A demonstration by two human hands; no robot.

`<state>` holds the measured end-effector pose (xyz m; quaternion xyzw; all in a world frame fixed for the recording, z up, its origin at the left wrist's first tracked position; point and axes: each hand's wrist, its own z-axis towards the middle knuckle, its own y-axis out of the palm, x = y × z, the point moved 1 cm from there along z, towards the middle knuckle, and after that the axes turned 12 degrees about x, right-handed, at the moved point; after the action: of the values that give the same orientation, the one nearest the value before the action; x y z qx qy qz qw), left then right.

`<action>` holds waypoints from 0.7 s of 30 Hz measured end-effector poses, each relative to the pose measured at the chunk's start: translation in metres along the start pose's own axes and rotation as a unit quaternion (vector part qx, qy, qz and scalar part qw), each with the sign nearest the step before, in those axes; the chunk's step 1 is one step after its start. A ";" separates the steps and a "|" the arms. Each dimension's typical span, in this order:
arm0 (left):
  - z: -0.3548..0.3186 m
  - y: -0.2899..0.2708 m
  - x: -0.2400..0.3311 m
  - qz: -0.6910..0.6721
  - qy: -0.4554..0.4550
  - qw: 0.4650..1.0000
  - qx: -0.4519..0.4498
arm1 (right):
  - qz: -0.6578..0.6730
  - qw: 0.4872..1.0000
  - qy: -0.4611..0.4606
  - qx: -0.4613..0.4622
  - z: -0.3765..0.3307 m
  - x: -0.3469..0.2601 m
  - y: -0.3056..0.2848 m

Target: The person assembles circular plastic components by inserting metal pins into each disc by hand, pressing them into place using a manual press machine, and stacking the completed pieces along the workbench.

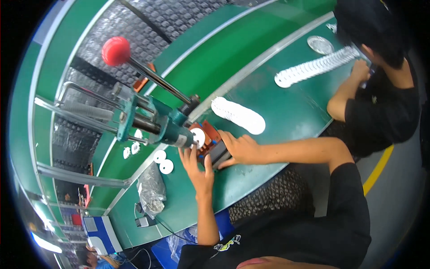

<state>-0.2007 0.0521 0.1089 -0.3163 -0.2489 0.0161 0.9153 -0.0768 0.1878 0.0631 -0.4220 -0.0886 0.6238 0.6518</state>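
Observation:
A teal hand press (pixel 168 127) with a red ball (pixel 116 51) on its lever stands over an orange-brown fixture (pixel 210 134). A white disc with a centre hole (pixel 197 137) sits in that fixture, under the press head. My left hand (pixel 197 172) is open, fingers stretched up to the disc's near edge and thumb apart; whether the fingertips press on it I cannot tell. Over the fixture's right side, my right hand (pixel 239 150) grips the dark block (pixel 218 153), fingers on the far side and thumb on the near side.
Overlapping white discs form a row (pixel 239 115) beyond my right hand. Two loose discs (pixel 166 167) and a clear plastic bag (pixel 152 188) lie left. Another person (pixel 376 89) sits at the right by a longer disc row (pixel 313 69). A blue-and-white machine (pixel 102 235) stands lower left.

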 end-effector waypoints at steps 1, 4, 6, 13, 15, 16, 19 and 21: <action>0.005 -0.008 0.008 -0.011 0.032 0.997 0.065 | -0.026 0.999 0.005 -0.020 0.002 0.003 0.001; 0.037 -0.036 0.040 0.035 0.159 0.977 0.141 | -0.006 0.999 -0.030 -0.032 0.002 0.006 -0.001; 0.064 -0.043 0.071 -0.095 0.257 0.939 0.209 | -0.031 0.998 -0.034 -0.036 0.001 0.008 -0.004; 0.125 -0.026 0.178 0.097 0.147 0.977 0.121 | 0.005 0.998 -0.038 -0.057 -0.004 0.009 -0.011; 0.096 -0.053 0.199 0.104 0.170 0.976 0.086 | 0.021 0.999 -0.037 -0.030 -0.004 0.006 -0.012; 0.086 -0.065 0.206 0.112 0.197 0.973 0.046 | 0.019 0.998 -0.023 -0.048 -0.004 0.007 -0.012; 0.083 -0.104 0.188 -0.183 0.173 0.924 -0.289 | -0.013 0.993 -0.009 -0.114 -0.006 0.004 -0.010; 0.113 -0.108 0.157 -0.505 0.287 0.659 -0.478 | -0.023 0.999 -0.025 -0.036 -0.006 0.002 -0.010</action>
<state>-0.1296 0.0600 0.3188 -0.5251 -0.0682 -0.6612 0.5314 -0.0652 0.1883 0.0655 -0.4273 -0.1370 0.6155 0.6479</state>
